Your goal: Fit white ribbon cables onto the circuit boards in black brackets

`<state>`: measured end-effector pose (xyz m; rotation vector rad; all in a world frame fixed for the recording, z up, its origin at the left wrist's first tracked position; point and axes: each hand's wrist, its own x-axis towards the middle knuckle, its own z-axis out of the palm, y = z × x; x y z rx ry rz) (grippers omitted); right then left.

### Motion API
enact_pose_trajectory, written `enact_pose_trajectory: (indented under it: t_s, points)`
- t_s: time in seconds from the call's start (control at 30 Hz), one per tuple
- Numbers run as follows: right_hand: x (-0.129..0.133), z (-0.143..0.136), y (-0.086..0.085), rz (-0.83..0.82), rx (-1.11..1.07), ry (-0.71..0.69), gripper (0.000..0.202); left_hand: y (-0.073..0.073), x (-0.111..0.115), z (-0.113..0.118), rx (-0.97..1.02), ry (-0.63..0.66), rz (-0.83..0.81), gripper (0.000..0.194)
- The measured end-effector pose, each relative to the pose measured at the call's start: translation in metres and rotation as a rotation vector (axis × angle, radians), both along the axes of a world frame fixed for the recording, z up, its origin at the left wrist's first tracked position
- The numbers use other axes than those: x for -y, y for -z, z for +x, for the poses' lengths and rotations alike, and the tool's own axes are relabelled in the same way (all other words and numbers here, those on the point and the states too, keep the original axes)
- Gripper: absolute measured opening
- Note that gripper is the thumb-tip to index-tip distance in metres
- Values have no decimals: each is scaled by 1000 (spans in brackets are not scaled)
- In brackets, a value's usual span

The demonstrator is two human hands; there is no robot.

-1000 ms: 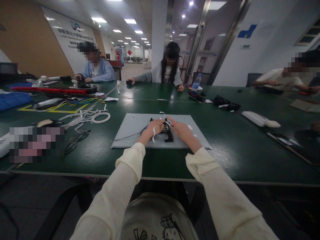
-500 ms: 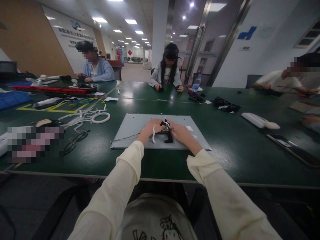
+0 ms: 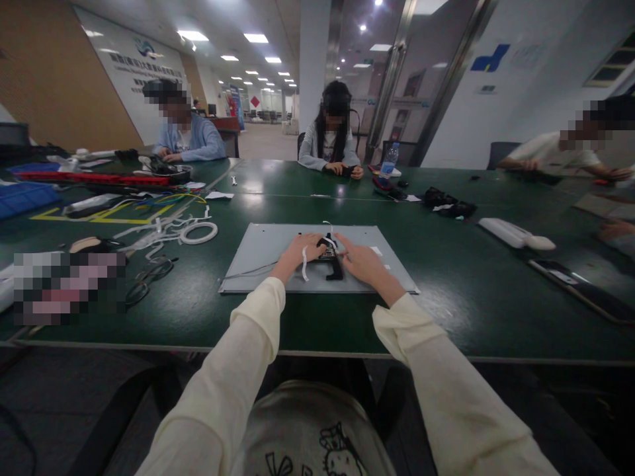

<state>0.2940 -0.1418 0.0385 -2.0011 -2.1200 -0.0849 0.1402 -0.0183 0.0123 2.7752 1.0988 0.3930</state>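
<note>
I'm watching over the green table [image 3: 317,324], and the shift at the work is small. The right hand [image 3: 366,263] has eased slightly back toward its own side, so more of the small circuit board [image 3: 327,252] shows between the two hands. The left hand [image 3: 305,252] stays across the board's left side, its thumb reaching over the near edge. I judge that this leaves the left hand as the steadier contact; the board has not left the grey panel [image 3: 258,246], where it sits near the middle with a black bracket [image 3: 336,272] just below it.

I can't tell whether either hand is gripping: the left fingertips are hidden, and the right fingers, partly bent, end at the board's right side without a clear pinch. A white strip [image 3: 305,264] hangs by the left hand. Across from me, the co-worker's hands [image 3: 356,172] have come together around a dark object.
</note>
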Motion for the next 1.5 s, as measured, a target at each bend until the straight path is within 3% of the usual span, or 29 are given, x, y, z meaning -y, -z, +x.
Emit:
enact_pose_trajectory:
  t_s: [0.1, 0.2, 0.27, 0.37, 0.43, 0.53, 0.67, 0.77, 0.97, 1.17, 1.3, 1.5]
  points:
    - [1, 4, 1, 75, -202, 7, 61, 1, 0, -2, 108, -22, -18, 39]
    - [-2, 6, 0, 185, -577, 0, 54, -5, 0, -5, 325, -21, -34, 38]
    - [-4, 6, -2, 175, -858, 4, 48, -16, 3, -7, 543, -37, -85, 34]
    - [-2, 3, -9, 85, -1125, 31, 44, -35, 15, -9, 856, -78, -314, 28]
    - [2, 1, -14, 50, -1160, 38, 43, -44, 28, -12, 913, -4, -507, 31]
    - [8, 1, -18, -45, -1089, 31, 43, -47, 48, -16, 750, 121, -661, 32]
    - [11, 6, -17, -77, -908, -32, 36, -39, 62, -20, 643, 175, -610, 18]
    - [10, 7, -15, -71, -855, -66, 32, -34, 68, -18, 662, 109, -573, 13]
    - [9, 7, -8, -114, -844, 24, 29, -23, 79, -15, 664, -71, -422, 12]
    - [5, 6, 1, -78, -462, 106, 24, -10, 87, -11, 351, -111, -139, 16]
    - [3, 3, 3, -54, -243, 113, 22, -8, 90, -10, 255, -106, -109, 16]
    - [5, -3, 4, -70, -159, 136, 22, -8, 90, -10, 215, -114, -113, 12]
